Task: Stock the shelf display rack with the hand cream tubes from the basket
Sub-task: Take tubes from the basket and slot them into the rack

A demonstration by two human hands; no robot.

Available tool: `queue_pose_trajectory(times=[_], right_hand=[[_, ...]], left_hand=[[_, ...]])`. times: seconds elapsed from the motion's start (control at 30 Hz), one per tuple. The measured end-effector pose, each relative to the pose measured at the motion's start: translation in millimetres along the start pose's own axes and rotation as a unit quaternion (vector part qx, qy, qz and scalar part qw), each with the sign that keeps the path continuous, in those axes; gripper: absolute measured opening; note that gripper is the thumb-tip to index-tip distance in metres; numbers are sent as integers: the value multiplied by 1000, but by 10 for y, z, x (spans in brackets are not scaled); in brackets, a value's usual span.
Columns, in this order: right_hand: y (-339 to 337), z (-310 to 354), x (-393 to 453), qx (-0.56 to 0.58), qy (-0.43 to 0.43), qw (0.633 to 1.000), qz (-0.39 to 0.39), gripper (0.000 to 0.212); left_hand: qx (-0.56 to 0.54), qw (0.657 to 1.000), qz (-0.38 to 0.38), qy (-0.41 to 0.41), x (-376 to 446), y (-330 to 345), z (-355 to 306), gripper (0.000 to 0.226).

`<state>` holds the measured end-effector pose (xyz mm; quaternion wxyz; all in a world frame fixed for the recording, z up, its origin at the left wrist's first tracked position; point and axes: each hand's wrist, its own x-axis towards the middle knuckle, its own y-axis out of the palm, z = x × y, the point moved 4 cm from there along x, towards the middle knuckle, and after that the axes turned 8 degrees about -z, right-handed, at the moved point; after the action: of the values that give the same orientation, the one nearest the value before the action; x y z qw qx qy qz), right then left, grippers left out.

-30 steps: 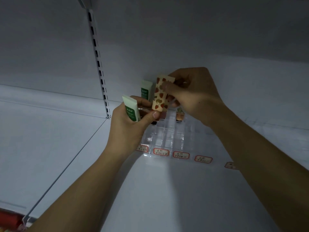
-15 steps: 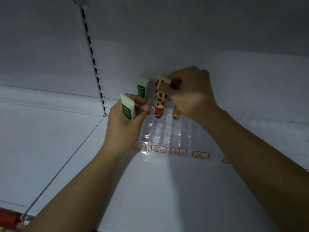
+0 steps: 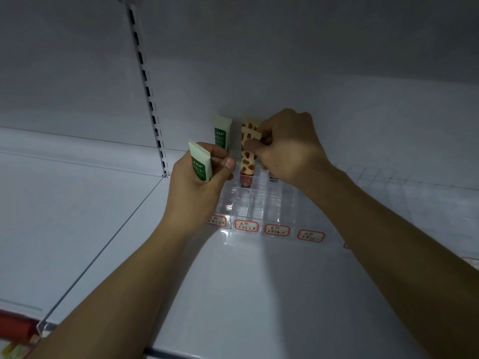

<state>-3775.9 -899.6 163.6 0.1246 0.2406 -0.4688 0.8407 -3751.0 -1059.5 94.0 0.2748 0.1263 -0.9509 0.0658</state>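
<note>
1. Head view: clear acrylic display rack (image 3: 255,203) sits on a white shelf (image 3: 246,294).
2. Right hand (image 3: 287,149) pinches the top of a strawberry-print tube (image 3: 247,161), standing cap-down in the rack's rear row.
3. Left hand (image 3: 197,187), at the rack's left edge, grips a green-labelled tube (image 3: 200,164).
4. Another green-labelled tube (image 3: 221,133) stands at the rack's rear-left corner.

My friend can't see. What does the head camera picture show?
The right hand pinches a strawberry tube standing in a clear rack on a white shelf. The left hand holds a green-label tube; another green tube stands behind.
</note>
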Motion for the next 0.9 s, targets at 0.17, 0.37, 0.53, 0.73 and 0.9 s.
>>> queue_pose_trajectory(times=[0.17, 0.37, 0.53, 0.73, 0.9], right_hand=[[-20, 24, -59, -60, -44, 996, -40, 27], [-205, 495, -288, 160, -151, 973, -71, 26], [-100, 550, -303, 92, -183, 976, -76, 11], [-248, 504, 10, 53, -93, 987, -120, 22], [-73, 526, 190, -7, -86, 992, -87, 27]], left_hand=[[-11, 1000, -19, 12, -13, -14, -55, 9], [12, 999, -31, 43, 3, -44, -43, 15], [35, 998, -4, 53, 5, -29, 21, 31], [139, 988, -62, -33, 56, -81, 294, 36], [152, 987, -40, -20, 53, -56, 381, 33]])
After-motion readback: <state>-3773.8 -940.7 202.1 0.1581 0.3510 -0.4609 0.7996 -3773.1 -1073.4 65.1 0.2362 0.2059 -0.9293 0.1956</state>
